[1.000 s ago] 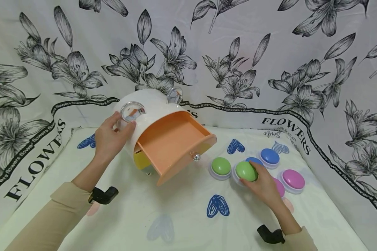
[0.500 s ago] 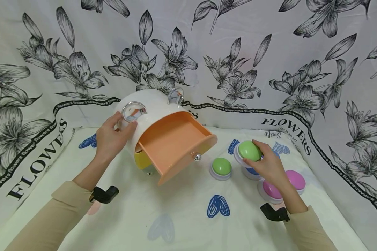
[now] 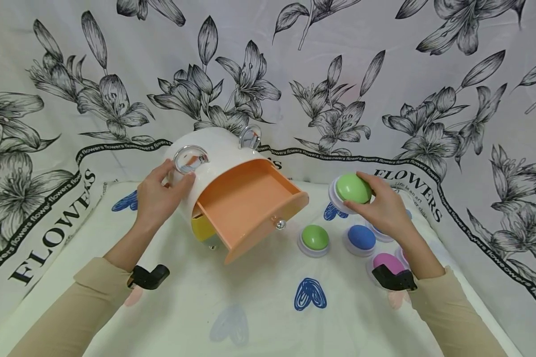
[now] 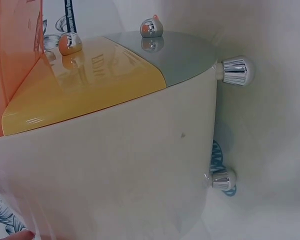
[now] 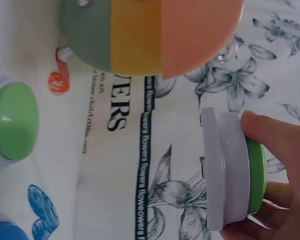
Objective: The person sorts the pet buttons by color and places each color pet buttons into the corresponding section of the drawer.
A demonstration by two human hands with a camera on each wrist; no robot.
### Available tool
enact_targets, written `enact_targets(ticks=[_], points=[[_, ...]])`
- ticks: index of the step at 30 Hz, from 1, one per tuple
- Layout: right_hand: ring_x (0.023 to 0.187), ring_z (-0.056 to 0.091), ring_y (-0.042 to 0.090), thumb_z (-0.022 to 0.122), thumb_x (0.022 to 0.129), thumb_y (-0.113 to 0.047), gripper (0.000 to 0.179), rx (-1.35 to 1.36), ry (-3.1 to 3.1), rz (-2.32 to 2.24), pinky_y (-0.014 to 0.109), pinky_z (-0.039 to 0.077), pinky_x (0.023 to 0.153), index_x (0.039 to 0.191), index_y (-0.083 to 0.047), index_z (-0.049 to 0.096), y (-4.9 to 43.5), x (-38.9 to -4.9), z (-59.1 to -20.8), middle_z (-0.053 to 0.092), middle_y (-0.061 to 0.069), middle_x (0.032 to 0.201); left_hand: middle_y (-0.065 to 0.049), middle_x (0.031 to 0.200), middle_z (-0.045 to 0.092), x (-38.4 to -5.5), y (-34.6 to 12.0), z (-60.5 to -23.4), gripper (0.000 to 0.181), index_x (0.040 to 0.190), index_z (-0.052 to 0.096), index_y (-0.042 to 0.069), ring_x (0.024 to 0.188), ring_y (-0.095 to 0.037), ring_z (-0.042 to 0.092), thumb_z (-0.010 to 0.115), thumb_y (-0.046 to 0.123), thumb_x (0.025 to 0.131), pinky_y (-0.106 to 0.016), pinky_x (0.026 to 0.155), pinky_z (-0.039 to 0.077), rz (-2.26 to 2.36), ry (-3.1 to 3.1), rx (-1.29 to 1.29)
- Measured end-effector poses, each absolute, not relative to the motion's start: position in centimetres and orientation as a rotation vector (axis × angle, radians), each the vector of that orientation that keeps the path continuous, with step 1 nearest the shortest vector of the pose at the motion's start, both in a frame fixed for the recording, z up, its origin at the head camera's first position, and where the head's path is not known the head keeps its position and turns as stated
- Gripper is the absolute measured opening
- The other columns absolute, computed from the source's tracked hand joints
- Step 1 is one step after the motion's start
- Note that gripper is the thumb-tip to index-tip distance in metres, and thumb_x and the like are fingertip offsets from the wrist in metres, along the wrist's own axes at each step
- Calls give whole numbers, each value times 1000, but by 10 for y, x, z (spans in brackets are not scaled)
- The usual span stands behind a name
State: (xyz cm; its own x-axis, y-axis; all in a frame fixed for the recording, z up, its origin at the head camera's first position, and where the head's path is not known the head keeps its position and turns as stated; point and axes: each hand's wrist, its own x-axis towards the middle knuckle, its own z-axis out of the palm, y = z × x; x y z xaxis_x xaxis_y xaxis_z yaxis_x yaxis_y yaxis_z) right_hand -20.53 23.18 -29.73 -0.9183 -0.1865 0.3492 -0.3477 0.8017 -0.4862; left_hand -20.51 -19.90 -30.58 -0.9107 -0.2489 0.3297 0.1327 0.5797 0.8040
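My right hand point(image 3: 384, 206) grips a round push button with a green dome and white base point(image 3: 353, 188) by its rim, raised above the table. In the right wrist view the button point(image 5: 230, 170) is tipped on its side between thumb and fingers. My left hand point(image 3: 165, 193) holds the white rounded drawer box point(image 3: 205, 141) near one of its silver ring ears point(image 3: 190, 158). Its orange top drawer point(image 3: 245, 203) is pulled out, with bare floor showing. A yellow drawer front point(image 4: 90, 85) and a grey-green one point(image 4: 175, 55) sit flush below.
Another green button point(image 3: 314, 238) stands on the table right of the drawer. Beside it is a blue button point(image 3: 361, 238), with a pink one point(image 3: 387, 263) nearer me. Further blue and pink buttons are partly behind my right arm. A flowered cloth point(image 3: 321, 29) hangs behind.
My right hand has lifted the green button off the table and carried it up and away from me. The blue button beneath it has come into sight. My left hand stays put.
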Motion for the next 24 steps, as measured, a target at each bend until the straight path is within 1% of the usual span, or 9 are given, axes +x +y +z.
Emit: enact_targets(ticks=[4, 9, 15, 20, 24], points=[[104, 51, 33, 73, 78, -29, 72, 419, -2703, 812, 49, 49, 83, 138, -3, 39, 225, -210, -283, 49, 19, 127, -10, 146, 35, -204, -199, -306, 60, 131, 52, 7, 133, -30, 33, 60, 44, 85, -51, 98, 40, -1281, -2405, 93], [110, 50, 32, 74, 77, -29, 72, 440, -2699, 844, 49, 47, 89, 137, -7, 41, 214, -215, -265, 48, 15, 130, -10, 146, 35, -204, -199, -305, 59, 131, 52, 7, 134, -29, 33, 60, 44, 85, -51, 98, 40, -1287, -2403, 95], [111, 49, 28, 74, 77, -31, 73, 481, -2709, 845, 46, 47, 90, 138, -10, 40, 197, -217, -248, 45, 12, 134, -8, 146, 34, -204, -199, -305, 60, 131, 52, 8, 134, -28, 32, 60, 45, 84, -50, 99, 40, -1287, -2410, 103], [111, 47, 27, 74, 77, -29, 72, 550, -2702, 867, 44, 47, 91, 137, -8, 41, 179, -220, -237, 45, 12, 133, -8, 146, 34, -205, -199, -305, 63, 134, 49, 8, 134, -28, 33, 60, 45, 84, -49, 98, 41, -1284, -2410, 100], [110, 47, 25, 76, 75, -27, 70, 625, -2689, 862, 40, 48, 89, 135, -7, 44, 162, -221, -232, 48, 10, 129, -8, 146, 35, -205, -200, -306, 63, 134, 48, 7, 133, -27, 33, 60, 45, 84, -49, 99, 41, -1287, -2406, 98]])
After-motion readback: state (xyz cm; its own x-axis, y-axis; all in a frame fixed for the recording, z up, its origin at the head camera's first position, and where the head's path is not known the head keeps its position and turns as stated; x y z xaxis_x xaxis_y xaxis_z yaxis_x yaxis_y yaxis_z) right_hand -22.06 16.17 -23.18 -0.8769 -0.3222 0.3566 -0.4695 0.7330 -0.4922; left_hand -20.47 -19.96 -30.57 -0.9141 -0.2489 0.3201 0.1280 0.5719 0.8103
